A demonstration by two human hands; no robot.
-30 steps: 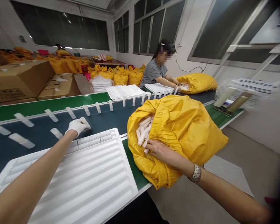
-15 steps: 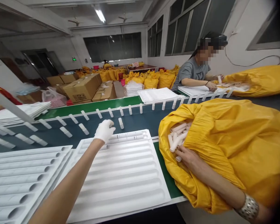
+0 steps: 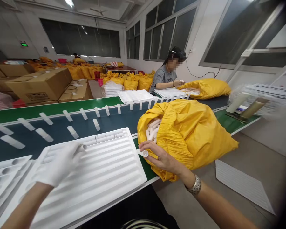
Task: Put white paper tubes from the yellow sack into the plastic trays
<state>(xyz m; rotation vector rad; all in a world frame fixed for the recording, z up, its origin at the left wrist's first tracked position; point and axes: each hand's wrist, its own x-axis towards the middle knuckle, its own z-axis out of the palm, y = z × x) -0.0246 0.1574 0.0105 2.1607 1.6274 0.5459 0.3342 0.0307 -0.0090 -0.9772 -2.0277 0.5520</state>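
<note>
Two hands work apart from where I stand, one over a tray and one beside a sack. The left hand (image 3: 63, 162), in a white glove, is low over the upper left of the grooved white tray (image 3: 107, 171), its fingers drawn narrow at the end of a tray tube (image 3: 84, 147). The glove is blurred, so I can't tell whether it grips that tube or only rests against it. The bare right hand (image 3: 160, 157) holds a short white tube (image 3: 145, 153) between thumb and fingers, round end showing, just outside the yellow sack (image 3: 188, 133) and near the tray's right edge.

That pinch looks light to me; a loose thumb could let the short white tube drop onto the green strip (image 3: 150, 168) between tray and sack. A hurried push by the glove could leave the tray tube riding across a ridge instead of lying in its groove.

The sack worries me more. Its mouth gapes over loose tubes (image 3: 153, 132) and its far end hangs past the bench edge, so a tug from the right forearm might shift it and spill some. Beyond the tray, the nearer tubes (image 3: 96, 125) stand on end on the dark belt (image 3: 119, 121), and a careless reach of the left arm could topple them.
</note>
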